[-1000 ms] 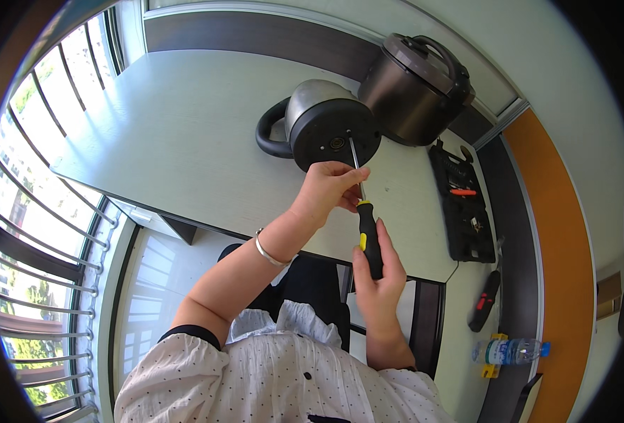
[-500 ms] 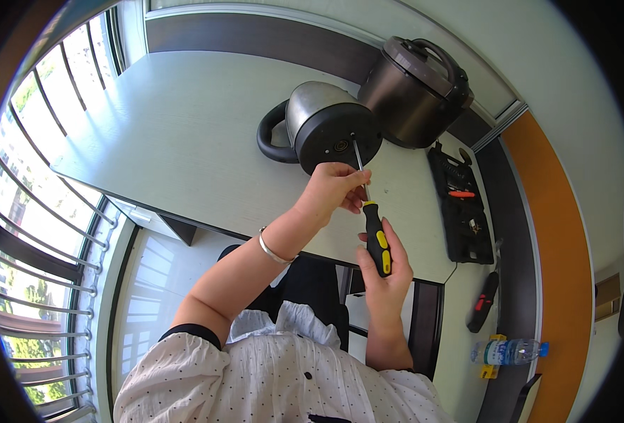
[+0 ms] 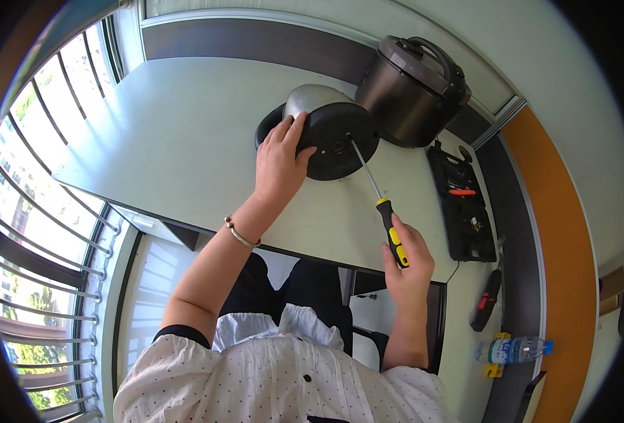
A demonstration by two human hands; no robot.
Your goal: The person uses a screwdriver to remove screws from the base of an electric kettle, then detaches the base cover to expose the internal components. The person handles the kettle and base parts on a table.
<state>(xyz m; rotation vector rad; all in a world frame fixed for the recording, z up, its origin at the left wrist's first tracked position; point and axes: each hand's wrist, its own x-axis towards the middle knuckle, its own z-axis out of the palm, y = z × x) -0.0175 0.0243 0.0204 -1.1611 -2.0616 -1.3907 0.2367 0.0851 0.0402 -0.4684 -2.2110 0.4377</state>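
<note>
An electric kettle (image 3: 315, 96) of brushed steel lies on its side on the white table, its round black base turned toward me and its black handle at the left. My left hand (image 3: 278, 167) grips the kettle at the base's left edge, fingers spread over the side and thumb on the black face. My right hand (image 3: 413, 262) is closed around the black and yellow handle of a screwdriver (image 3: 389, 224). Its long metal shaft slants up to the base, and the tip sits at a small hole right of the round centre socket. Whether a screw is inside cannot be seen.
Behind the kettle to the right stands a brown pressure cooker (image 3: 412, 92). A black tool case (image 3: 467, 236) lies open at the right, with orange-handled pliers (image 3: 461, 192) in it. Nearer me are a black and red tool (image 3: 485, 302) and a water bottle (image 3: 513, 350).
My left hand has left the screwdriver shaft and moved left onto the kettle. My right hand and the screwdriver handle have shifted slightly right, with the tip still at the base.
</note>
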